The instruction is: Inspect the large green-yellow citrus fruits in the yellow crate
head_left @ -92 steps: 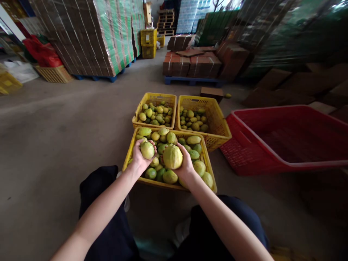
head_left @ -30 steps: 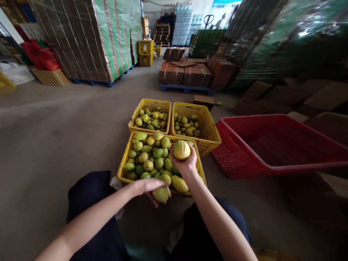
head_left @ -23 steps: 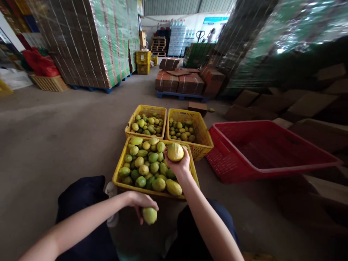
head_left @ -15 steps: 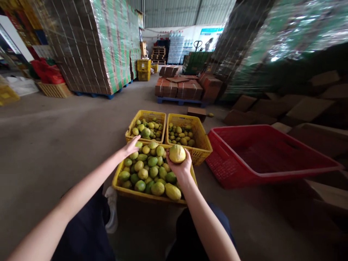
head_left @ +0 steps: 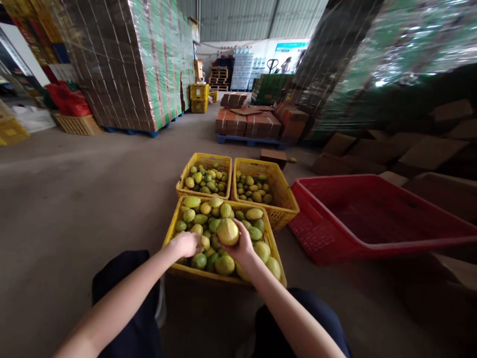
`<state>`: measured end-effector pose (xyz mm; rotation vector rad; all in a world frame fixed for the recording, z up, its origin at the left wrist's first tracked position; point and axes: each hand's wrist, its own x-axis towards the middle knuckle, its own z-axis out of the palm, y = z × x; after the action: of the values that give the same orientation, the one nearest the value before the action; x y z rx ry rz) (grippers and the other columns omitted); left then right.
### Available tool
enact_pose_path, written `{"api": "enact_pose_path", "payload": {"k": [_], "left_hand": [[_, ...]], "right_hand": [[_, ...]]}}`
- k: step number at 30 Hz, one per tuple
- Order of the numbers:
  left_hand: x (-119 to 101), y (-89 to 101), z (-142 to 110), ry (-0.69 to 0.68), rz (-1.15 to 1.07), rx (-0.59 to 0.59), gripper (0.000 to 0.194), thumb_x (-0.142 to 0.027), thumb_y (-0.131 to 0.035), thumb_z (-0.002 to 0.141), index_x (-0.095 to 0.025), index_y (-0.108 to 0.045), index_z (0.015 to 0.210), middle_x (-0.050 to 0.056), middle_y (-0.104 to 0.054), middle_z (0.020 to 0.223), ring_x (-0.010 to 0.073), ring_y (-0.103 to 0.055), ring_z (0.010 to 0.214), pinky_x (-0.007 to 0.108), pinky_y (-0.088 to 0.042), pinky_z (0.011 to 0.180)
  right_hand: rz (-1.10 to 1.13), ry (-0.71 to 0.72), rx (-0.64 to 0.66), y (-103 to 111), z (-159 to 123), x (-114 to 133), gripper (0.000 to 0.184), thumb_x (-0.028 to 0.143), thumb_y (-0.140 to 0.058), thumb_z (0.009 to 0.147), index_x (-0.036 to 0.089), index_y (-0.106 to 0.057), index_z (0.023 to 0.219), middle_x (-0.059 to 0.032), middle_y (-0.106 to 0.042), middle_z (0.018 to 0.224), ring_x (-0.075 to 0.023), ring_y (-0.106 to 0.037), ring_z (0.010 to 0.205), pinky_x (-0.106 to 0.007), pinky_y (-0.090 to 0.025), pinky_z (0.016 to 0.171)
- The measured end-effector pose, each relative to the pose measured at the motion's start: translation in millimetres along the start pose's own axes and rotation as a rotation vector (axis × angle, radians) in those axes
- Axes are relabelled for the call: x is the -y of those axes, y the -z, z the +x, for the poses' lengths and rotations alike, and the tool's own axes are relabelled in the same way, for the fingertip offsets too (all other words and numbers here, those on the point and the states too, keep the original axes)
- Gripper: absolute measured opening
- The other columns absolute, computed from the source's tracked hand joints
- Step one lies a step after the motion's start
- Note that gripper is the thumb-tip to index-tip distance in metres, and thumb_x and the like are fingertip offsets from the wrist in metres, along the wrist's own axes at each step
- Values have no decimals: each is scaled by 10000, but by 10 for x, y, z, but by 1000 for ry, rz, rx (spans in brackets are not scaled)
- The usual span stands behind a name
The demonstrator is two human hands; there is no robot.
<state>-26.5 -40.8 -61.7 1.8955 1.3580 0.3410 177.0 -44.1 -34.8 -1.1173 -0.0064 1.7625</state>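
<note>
A large, roundish yellow lemon rests in my right hand, whose fingers curl round it from below and the right, over the front crate. My left hand is low over the left part of that yellow crate, fingers curled down against a yellow-green lemon; its fingertips are partly hidden. Green and yellow lemons of mixed sizes fill the front crate. Behind it stand two more yellow crates, the left one and the right one, both holding smaller lemons.
A big red crate sits close on the right, beside flattened cardboard. Beyond the crates lie a small carton and a blue pallet of stacked cardboard. Tall wrapped stacks rise on both sides. My knees flank the front crate.
My left hand has moved from the front crate's far left edge down and nearer, and its fingers have curled. My right hand has brought its lemon nearer and left. A larger green lemon no longer shows atop the back-left crate.
</note>
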Motion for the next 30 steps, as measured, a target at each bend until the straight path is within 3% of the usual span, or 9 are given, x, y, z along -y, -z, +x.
{"api": "enact_pose_path", "payload": {"k": [5,9,11,12,16,19,21,24,30], "left_hand": [[-248,246,-215,60,487,213,516,-383,-583,907,-127,-698,1339,257,-698,1349,436,-645,1272,544,-430,1107],[-391,402,-359,72,545,294,607,-406,-484,973,-64,-604,1460,294,-625,1442,445,-615,1328,533,-445,1107],[-383,442,-389,82,568,281,619,-402,-479,981,-40,-590,1470,311,-616,1444,451,-612,1333,536,-445,1109],[-364,452,-395,89,571,276,612,-398,-485,980,-40,-597,1464,312,-618,1440,454,-615,1328,540,-450,1104],[-281,453,-392,105,576,266,567,-389,-510,977,-99,-625,1450,270,-645,1429,433,-633,1315,519,-483,1078],[-288,441,-384,116,617,293,570,-396,-501,990,-118,-605,1476,236,-644,1449,399,-643,1314,478,-501,1077],[-323,434,-378,126,645,319,576,-391,-489,999,-92,-597,1479,239,-637,1457,398,-640,1317,478,-497,1088],[-391,419,-366,123,688,336,581,-383,-463,1015,-67,-576,1490,249,-639,1448,395,-642,1313,472,-494,1087],[-509,341,-320,106,693,352,552,-380,-491,1016,-73,-603,1462,261,-679,1377,397,-674,1258,444,-519,1021]], "right_hand": [[-421,-295,-28,146,42,-602,197,393,-699,883,241,-617,977,-12,-696,722,-202,-673,590,-353,-598,530],[-487,-456,20,196,4,-862,248,343,-805,786,258,-625,935,-28,-692,747,-236,-693,606,-428,-617,561],[-370,-347,-4,102,17,-695,249,316,-807,774,250,-611,913,-10,-673,731,-228,-682,595,-424,-607,561],[-243,-198,-34,31,36,-525,242,305,-795,782,241,-608,921,-2,-666,731,-220,-675,594,-418,-603,565],[-14,176,-37,-192,141,445,228,471,-574,955,268,-588,1059,19,-686,903,-153,-695,744,-295,-614,676],[83,303,-103,-128,184,975,333,437,-478,992,269,-529,1275,-68,-686,1120,-194,-711,881,-329,-632,684],[94,248,-140,-13,185,1095,351,333,-461,981,220,-535,1305,-131,-674,1190,-231,-719,930,-359,-639,679],[35,198,-135,120,181,1058,276,224,-455,942,202,-615,1165,-122,-705,1089,-233,-727,895,-349,-640,669],[-359,396,-117,191,237,1020,90,245,-534,856,235,-621,876,-53,-711,841,-218,-724,831,-358,-640,750]]}}
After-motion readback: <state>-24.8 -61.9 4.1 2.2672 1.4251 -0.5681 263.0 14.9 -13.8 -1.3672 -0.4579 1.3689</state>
